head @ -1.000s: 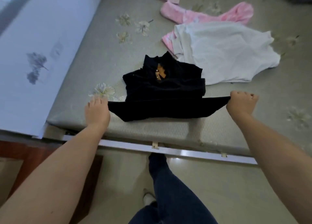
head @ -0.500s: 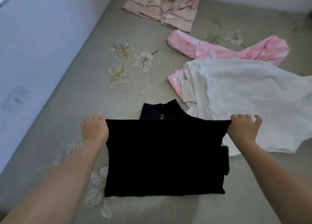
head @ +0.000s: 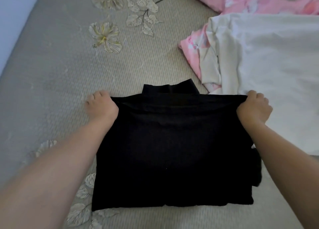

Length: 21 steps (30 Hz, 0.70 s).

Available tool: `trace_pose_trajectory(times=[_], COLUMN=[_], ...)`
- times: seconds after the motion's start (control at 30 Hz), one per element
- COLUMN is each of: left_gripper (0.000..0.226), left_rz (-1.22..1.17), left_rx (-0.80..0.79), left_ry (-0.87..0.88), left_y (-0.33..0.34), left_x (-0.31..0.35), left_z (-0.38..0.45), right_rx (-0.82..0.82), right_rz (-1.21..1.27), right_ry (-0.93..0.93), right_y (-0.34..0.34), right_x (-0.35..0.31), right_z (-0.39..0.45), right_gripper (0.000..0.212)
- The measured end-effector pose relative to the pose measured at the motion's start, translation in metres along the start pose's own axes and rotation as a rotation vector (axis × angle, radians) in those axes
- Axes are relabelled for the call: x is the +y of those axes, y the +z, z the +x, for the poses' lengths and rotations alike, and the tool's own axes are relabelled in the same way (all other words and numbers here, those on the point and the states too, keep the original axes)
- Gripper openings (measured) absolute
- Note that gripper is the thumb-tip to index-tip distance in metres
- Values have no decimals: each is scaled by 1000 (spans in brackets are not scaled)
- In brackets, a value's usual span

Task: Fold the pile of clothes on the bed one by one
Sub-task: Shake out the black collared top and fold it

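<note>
Nearest the viewer, a soft black fabric garment (head: 172, 159) lies as a neat rectangle on the grey woven bed cover with pale embroidered flowers (head: 60, 73). Both forearms reach over it. The left hand (head: 101, 106) pinches the far left corner of the top layer, fingers curled around the cloth; the right hand (head: 253, 108) grips the far right corner the same way. Holding both corners keeps the edge taut and straight, likely so the fold lands square. A narrow collar strip pokes out just beyond that edge.

Further off to the right, a crumpled white cotton top (head: 267, 64) touches the right hand's side, lying partly over a pink patterned garment (head: 250, 0).

Compared with half a second ago, the hands have carried the edge slightly further forward, and the orange label at the collar is now covered.
</note>
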State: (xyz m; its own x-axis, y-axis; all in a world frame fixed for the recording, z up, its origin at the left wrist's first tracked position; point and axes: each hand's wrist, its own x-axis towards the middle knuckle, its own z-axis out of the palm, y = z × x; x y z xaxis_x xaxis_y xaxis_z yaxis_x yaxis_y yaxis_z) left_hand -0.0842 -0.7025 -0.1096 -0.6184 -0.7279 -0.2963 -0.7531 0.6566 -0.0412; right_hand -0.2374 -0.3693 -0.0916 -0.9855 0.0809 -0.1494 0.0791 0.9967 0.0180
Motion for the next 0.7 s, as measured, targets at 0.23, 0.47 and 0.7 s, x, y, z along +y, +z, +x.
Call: trace_pose_trajectory(times=[0.23, 0.47, 0.7], left_gripper=[42, 59, 68], left_rz=[-176, 51, 92], left_rx=[253, -75, -222], left_ry=[612, 738, 688], left_y=[22, 60, 54], left_x=[12, -6, -4], left_z=[-92, -160, -166], right_rx=[223, 21, 1], right_rz=[141, -44, 222], right_ry=[-316, -422, -107], right_y=[15, 53, 61], right_x=[-2, 40, 68], right_z=[-90, -185, -177], right_gripper=[46, 49, 50])
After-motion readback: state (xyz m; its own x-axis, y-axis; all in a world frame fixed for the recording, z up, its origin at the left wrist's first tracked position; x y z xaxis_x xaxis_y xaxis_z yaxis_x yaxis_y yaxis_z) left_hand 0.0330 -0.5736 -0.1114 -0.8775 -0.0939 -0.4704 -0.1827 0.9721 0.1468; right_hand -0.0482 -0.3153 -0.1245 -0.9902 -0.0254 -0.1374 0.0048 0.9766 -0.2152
